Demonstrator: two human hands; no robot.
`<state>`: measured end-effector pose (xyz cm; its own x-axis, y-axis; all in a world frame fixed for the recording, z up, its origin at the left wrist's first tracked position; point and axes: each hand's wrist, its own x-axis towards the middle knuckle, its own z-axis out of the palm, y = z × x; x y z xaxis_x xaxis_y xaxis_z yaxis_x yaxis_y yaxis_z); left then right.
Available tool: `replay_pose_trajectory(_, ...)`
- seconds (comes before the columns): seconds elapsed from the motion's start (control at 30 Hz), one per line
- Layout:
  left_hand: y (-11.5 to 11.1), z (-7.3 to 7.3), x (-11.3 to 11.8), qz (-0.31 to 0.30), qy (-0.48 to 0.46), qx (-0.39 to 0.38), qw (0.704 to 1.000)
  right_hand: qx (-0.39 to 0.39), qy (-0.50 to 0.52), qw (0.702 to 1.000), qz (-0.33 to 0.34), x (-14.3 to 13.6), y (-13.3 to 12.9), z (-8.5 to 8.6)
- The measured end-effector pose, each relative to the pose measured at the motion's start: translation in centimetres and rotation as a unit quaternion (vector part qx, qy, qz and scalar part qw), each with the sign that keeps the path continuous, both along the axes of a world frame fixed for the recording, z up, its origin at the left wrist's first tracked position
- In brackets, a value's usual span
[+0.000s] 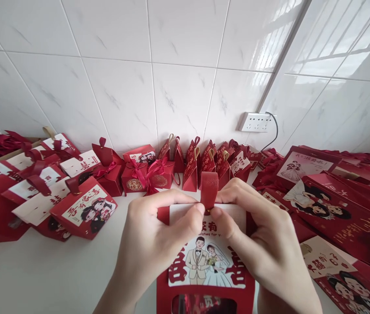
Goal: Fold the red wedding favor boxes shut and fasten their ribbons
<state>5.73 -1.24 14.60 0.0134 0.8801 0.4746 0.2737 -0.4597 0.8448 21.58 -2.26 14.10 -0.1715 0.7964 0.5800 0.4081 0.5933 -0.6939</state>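
Note:
A red gift box (163, 292) with a white printed flap showing a cartoon bride and groom stands close in front of me. From its top edge a red ribbon loop (209, 187) sticks up. My left hand (168, 226) pinches the top edge just left of the loop, thumb in front and fingers behind. On the loop's other side my right hand (253, 231) grips the same edge in the same way. Through a window low on the box, shiny red wrapping (204, 303) shows. The box's lower end is cut off by the frame.
Finished-looking red boxes (88, 207) crowd the left of the white table (57, 270). Small bow-tied boxes (148, 174) and triangular boxes (189, 163) line the tiled wall. Flat red printed packaging (335, 209) is piled at right. A power strip (255, 122) with a cable hangs on the wall.

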Motion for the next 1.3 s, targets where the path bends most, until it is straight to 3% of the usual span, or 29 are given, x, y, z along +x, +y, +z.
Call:
replay_pose_trajectory(0.17,0.5,0.2,-1.2,-0.069,0.074,0.012,0.995,-0.022,-0.016,0.999,0.028,0.0,0.1,0.1)
replay_pose_trajectory(0.43,0.9,-0.4,-0.4,-0.035,0.036,0.038,0.998,-0.014,-0.022,0.999,0.039,-0.2,0.5,-0.1)
replay_pose_trajectory(0.7,0.7,-0.6,0.2,0.045,0.056,0.090,0.993,-0.004,-0.023,0.999,0.047,-0.1,0.9,-0.1)
replay_pose_trajectory(1.3,0.6,-0.6,0.6,0.048,0.056,0.087,0.993,-0.011,-0.010,0.999,0.041,-0.2,1.0,0.1)
